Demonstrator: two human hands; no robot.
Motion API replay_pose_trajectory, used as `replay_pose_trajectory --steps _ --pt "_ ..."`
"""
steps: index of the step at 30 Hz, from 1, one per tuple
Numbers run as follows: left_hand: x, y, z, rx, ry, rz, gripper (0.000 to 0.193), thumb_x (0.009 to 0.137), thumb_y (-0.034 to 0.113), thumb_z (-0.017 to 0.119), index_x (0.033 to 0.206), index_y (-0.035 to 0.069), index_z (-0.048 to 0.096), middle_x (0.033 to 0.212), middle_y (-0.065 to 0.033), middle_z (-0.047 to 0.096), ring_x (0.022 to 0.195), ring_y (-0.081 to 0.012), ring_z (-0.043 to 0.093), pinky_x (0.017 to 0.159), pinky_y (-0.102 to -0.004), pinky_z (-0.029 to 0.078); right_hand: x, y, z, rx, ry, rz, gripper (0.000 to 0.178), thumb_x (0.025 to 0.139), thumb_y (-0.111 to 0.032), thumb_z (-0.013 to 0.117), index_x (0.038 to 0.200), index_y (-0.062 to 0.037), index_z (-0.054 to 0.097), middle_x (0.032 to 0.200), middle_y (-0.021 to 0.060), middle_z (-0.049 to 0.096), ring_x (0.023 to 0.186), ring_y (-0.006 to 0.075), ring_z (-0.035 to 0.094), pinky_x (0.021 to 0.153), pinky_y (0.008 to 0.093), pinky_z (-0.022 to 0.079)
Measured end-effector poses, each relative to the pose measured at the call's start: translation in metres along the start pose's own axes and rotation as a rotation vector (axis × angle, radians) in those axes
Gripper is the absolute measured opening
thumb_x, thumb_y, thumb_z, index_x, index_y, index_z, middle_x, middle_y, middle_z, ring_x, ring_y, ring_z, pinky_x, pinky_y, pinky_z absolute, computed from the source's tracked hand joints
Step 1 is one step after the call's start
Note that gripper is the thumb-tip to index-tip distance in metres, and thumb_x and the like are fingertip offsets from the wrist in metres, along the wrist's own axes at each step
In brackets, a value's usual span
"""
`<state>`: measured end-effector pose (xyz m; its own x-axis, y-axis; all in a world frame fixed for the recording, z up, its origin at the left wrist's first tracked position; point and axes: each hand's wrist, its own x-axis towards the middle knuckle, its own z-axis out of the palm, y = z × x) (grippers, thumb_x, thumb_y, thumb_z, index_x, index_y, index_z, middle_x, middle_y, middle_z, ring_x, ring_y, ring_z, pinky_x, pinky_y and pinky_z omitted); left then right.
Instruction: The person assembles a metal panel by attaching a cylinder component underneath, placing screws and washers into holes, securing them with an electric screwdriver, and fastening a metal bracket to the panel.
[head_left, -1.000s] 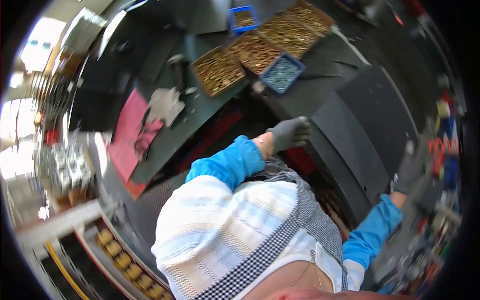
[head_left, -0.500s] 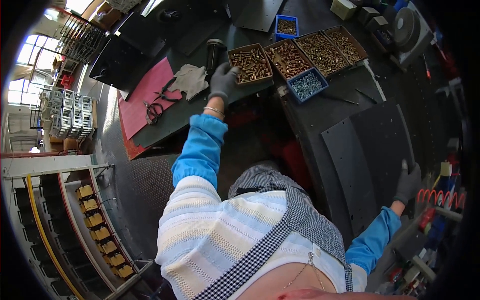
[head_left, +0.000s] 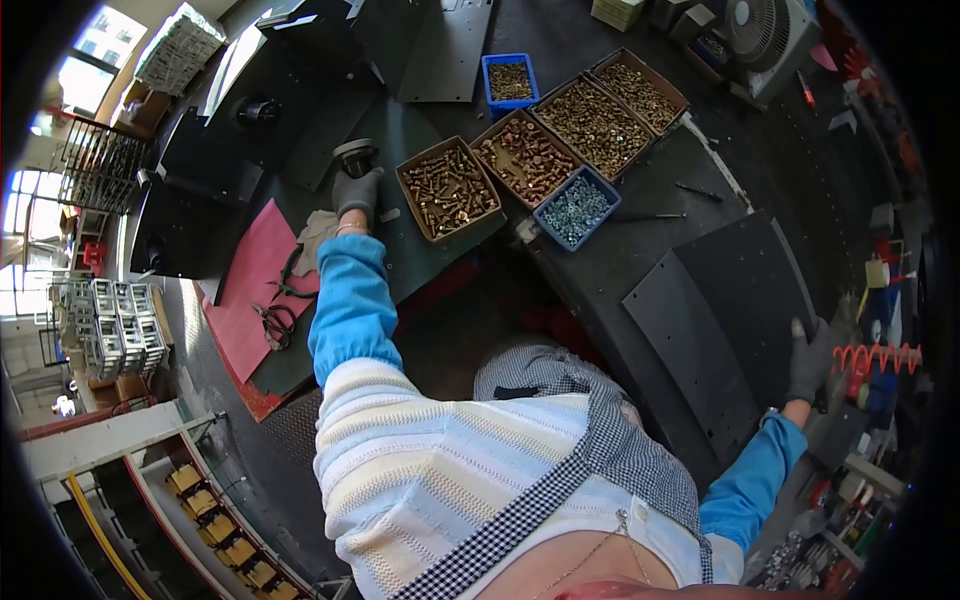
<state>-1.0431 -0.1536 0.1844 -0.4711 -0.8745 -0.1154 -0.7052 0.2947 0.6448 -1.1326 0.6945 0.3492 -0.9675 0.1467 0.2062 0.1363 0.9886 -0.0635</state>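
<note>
At the left, a flat pink sheet [head_left: 245,310] lay with green-handled pliers [head_left: 288,268] and black-handled scissors [head_left: 272,318] set down on it; a crumpled pale grey cloth [head_left: 318,232] sat just beside; then came the left hand [head_left: 358,192], grey-gloved, fingers closed around a dark cylindrical container with a paler rim [head_left: 355,153]; next along, an open brown cardboard box [head_left: 468,227] held plenty of brass-coloured bolts [head_left: 445,190], and a blue plastic bin [head_left: 553,233] was well stocked with small silvery parts [head_left: 576,208], so little looked used up; further right, a bent black sheet panel [head_left: 745,280] lay on the bench, no bolt visible in it, so fastening looked undone; the grey-gloved right hand [head_left: 808,365] touched its right edge, though whether clamped or merely resting, I couldn't tell.
</note>
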Motion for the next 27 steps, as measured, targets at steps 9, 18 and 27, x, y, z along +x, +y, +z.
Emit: replay_pose_trajectory --steps 9,18,27 --pt "-0.185 0.120 -0.029 -1.694 -1.273 -0.021 0.055 0.097 0.030 0.067 0.139 -0.002 0.052 0.116 -0.0162 0.069 0.098 -0.0259 0.071 0.090 -0.0407 0.062 0.003 0.019 -0.014 0.399 -0.168 0.012 0.051 0.099 -0.038 0.068 0.137 -0.0044 0.062 0.126 0.0157 0.068 0.119 0.0262 0.064 0.105 0.0355 0.046" --pt "-0.419 0.238 0.077 -1.008 -1.558 0.333 0.068 0.085 0.030 0.080 0.140 0.001 0.051 0.114 -0.0140 0.067 0.094 -0.0209 0.068 0.084 -0.0371 0.058 -0.003 0.020 -0.031 0.390 0.032 -0.432 0.055 0.093 -0.039 0.073 0.138 -0.0100 0.061 0.137 0.0157 0.065 0.129 0.0346 0.061 0.109 0.0419 0.047" --pt "-0.528 0.271 0.134 -0.695 -1.803 0.306 0.064 0.087 0.018 0.079 0.141 0.001 0.048 0.112 -0.0138 0.067 0.093 -0.0206 0.068 0.084 -0.0366 0.059 -0.050 0.028 -0.038 0.597 0.195 -0.736 0.053 0.092 -0.037 0.076 0.135 -0.0089 0.064 0.134 0.0158 0.066 0.125 0.0351 0.062 0.108 0.0446 0.048"
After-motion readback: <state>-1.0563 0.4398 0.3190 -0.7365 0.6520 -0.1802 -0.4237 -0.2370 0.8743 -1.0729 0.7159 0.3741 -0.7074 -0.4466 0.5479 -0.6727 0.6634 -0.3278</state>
